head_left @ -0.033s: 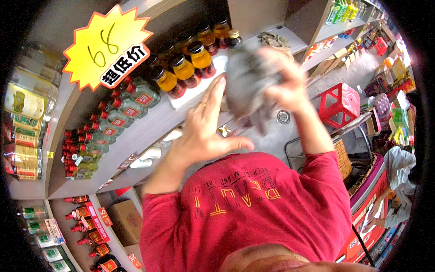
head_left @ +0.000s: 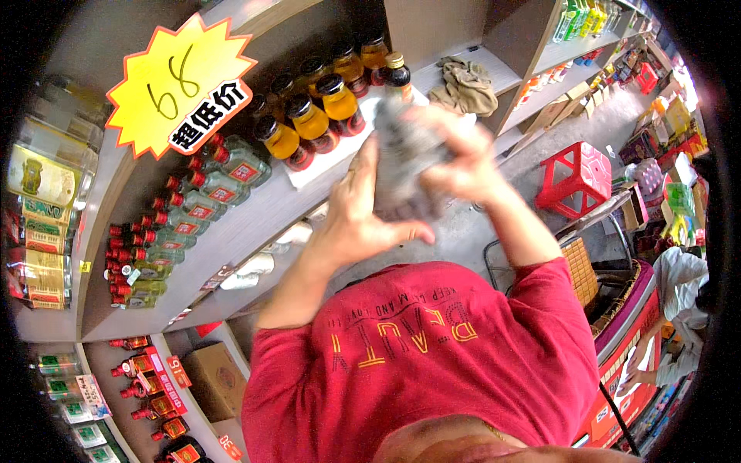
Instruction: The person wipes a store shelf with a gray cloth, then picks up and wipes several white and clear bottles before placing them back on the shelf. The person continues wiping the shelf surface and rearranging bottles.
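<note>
Nothing has shifted since the earlier frame: both my hands hold the same pose around the grey cloth point(head_left: 405, 166), raised in front of the shelf point(head_left: 255, 220).

Left of the cloth, my left hand point(head_left: 363, 220) is up, forearm angled toward the shelf, fingers spread wide and thumb stretched beneath the cloth's lower edge, palm pressed flat against its side rather than clenched. The cloth is blurred, bunched between my 2 hands, just below the amber bottles point(head_left: 324, 108). Right of the cloth, my right hand point(head_left: 463, 166) wraps over its top, fingers curled, gripping it, wrist bent and forearm running down toward my red sleeve.
</note>
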Action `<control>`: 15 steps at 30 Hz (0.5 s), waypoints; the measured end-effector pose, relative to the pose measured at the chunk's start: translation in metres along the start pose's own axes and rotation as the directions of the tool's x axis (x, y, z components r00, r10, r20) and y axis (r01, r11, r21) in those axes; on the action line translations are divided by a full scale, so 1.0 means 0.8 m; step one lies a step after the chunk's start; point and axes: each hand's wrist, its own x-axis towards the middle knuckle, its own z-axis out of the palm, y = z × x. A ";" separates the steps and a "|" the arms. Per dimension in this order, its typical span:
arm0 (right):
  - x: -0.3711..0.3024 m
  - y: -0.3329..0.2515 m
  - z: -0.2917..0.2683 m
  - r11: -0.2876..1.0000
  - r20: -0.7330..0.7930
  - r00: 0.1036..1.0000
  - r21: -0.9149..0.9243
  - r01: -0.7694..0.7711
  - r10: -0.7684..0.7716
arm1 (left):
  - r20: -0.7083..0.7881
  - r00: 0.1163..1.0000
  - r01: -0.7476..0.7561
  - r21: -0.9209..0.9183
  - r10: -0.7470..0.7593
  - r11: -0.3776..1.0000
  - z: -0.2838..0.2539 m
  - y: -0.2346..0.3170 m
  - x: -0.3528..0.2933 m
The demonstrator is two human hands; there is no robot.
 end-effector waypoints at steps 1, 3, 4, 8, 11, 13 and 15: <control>-0.009 0.001 0.019 0.994 0.109 0.990 0.054 -0.100 0.093 | -0.028 0.997 0.075 -0.066 -0.077 0.995 0.020 -0.019 -0.007; -0.020 0.007 0.041 0.965 0.100 0.993 0.247 -0.091 0.069 | 0.018 0.922 0.367 -0.355 -0.387 0.860 0.039 -0.069 -0.036; -0.026 0.023 0.032 0.899 0.294 0.955 0.404 -0.171 0.050 | 0.080 0.889 0.446 -0.379 -0.451 0.811 0.027 -0.072 -0.040; -0.009 0.091 -0.067 0.898 0.165 0.968 -0.428 -0.103 0.190 | -0.023 0.801 0.548 -0.376 -0.598 0.747 -0.028 -0.083 -0.109; 0.000 0.152 -0.109 0.696 0.154 0.862 -0.666 -0.270 0.483 | -0.170 0.726 0.571 -0.390 -0.666 0.722 -0.057 -0.077 -0.147; -0.011 0.199 -0.114 0.649 0.200 0.790 -0.700 -0.298 0.580 | -0.286 0.730 0.563 -0.266 -0.621 0.783 -0.068 -0.092 -0.189; -0.018 0.224 -0.117 0.679 0.233 0.815 -0.692 -0.244 0.531 | -0.321 0.635 0.532 -0.477 -0.703 0.699 -0.079 -0.072 -0.192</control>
